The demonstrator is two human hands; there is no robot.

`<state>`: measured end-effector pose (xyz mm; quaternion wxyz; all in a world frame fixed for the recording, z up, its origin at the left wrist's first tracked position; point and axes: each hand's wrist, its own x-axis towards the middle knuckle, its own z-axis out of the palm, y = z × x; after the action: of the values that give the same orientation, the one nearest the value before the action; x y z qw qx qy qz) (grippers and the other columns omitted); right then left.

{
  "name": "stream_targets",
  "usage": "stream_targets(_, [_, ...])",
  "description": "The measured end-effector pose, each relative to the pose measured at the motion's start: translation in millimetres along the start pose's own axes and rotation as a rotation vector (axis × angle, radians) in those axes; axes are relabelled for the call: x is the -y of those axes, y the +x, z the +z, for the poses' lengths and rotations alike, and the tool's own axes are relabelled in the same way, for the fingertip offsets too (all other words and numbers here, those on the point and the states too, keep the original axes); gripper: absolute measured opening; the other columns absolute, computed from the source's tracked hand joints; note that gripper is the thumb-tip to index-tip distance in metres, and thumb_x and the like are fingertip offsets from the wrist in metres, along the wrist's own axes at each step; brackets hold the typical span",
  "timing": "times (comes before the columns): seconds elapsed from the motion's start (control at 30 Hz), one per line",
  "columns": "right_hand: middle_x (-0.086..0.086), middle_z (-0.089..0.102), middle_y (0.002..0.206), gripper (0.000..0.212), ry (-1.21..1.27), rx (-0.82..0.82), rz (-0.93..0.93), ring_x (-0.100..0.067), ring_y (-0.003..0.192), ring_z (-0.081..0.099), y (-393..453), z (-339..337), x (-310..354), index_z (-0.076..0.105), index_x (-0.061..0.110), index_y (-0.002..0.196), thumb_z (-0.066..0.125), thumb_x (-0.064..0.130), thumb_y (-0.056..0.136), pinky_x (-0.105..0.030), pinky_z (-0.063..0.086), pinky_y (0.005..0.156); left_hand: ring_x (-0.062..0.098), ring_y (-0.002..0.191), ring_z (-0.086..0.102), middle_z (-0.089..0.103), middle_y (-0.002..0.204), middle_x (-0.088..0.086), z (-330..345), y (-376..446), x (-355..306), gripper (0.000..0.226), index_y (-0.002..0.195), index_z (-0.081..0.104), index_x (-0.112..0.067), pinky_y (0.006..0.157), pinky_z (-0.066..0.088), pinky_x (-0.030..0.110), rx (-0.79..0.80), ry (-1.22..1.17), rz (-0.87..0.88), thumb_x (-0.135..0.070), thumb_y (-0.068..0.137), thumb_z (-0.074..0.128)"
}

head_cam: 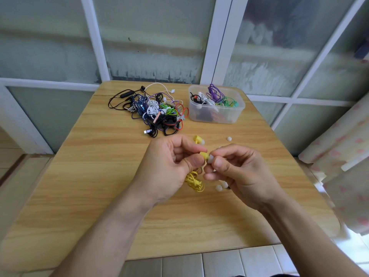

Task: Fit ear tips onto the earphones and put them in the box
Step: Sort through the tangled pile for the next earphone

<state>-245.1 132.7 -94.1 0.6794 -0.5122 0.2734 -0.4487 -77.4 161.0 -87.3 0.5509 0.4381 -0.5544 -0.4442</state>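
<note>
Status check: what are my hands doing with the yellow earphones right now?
Left hand pinches yellow earbud. Right hand presses ear tip onto it. Box far right, unobstructed.

Both forearms reached in from the near edge and met at centre. The left hand (171, 166) and the right hand (237, 172) had fingers curled, thumb and fingertips pinched together, nearly touching.

Bright daylight, soft shadows, edges warped, blurred.
</note>
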Motion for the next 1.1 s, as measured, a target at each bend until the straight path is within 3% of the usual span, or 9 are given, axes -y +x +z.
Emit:
stream_targets(0.27, [-0.011, 0.072, 0.072, 0.016, -0.004, 0.002, 0.003, -0.019, 0.063, 0.071, 0, -1, -2, 0.077, 0.012, 0.073, 0.081, 0.018, 0.059, -0.027, 0.059, 0.058, 0.007, 0.07, 0.068, 0.074, 0.081, 0.001, 2, 1, 2, 0.025, 0.08, 0.067, -0.011, 0.064, 0.053, 0.017, 0.033, -0.017, 0.002, 0.013, 0.079, 0.067])
stream_targets(0.5, [-0.011, 0.068, 0.065, 0.01, -0.025, -0.013, 0.017, -0.02, 0.057, 0.068, -2, 2, 2, 0.076, 0.011, 0.069, 0.074, 0.013, 0.06, -0.025, 0.057, 0.054, 0.009, 0.054, 0.062, 0.071, 0.07, 0.003, 4, -1, 2, 0.018, 0.082, 0.064, -0.005, 0.055, 0.051, 0.017, 0.082, -0.13, -0.047, 0.013, 0.08, 0.062])
stream_targets(0.77, [-0.007, 0.065, 0.06, 0.009, 0.123, -0.091, 0.165, -0.012, 0.052, 0.064, -3, 12, 2, 0.076, 0.014, 0.062, 0.073, 0.014, 0.053, -0.02, 0.055, 0.05, 0.005, 0.068, 0.067, 0.07, 0.077, -0.003, 8, 0, 3, 0.03, 0.075, 0.061, -0.011, 0.065, 0.052, 0.018, -0.018, 0.1, 0.101, 0.019, 0.078, 0.064])
stream_targets(0.9, [-0.003, 0.062, 0.06, 0.024, 0.264, -0.076, 0.311, -0.006, 0.052, 0.062, -2, 17, 2, 0.079, 0.009, 0.078, 0.072, 0.015, 0.056, -0.016, 0.053, 0.048, 0.002, 0.078, 0.07, 0.072, 0.082, -0.006, 12, -2, 3, 0.025, 0.074, 0.06, -0.009, 0.07, 0.052, 0.016, -0.107, 0.186, 0.187, 0.016, 0.077, 0.065])
stream_targets(1.0, [-0.005, 0.063, 0.064, 0.021, 0.224, -0.091, 0.191, -0.008, 0.054, 0.059, -1, 20, -2, 0.078, 0.01, 0.079, 0.073, 0.018, 0.06, -0.017, 0.048, 0.047, 0.006, 0.071, 0.069, 0.072, 0.076, -0.008, 12, -3, 5, 0.015, 0.075, 0.061, -0.012, 0.065, 0.053, 0.02, -0.172, 0.161, 0.197, 0.002, 0.076, 0.065])
stream_targets(1.1, [-0.007, 0.067, 0.066, 0.012, -0.113, -0.131, -0.084, -0.015, 0.055, 0.059, -2, 17, -3, 0.079, 0.017, 0.08, 0.075, 0.021, 0.07, -0.022, 0.048, 0.053, 0.007, 0.061, 0.065, 0.068, 0.068, -0.007, 13, -4, 5, 0.021, 0.078, 0.062, -0.009, 0.06, 0.05, 0.019, -0.184, 0.071, 0.141, 0.011, 0.081, 0.067])
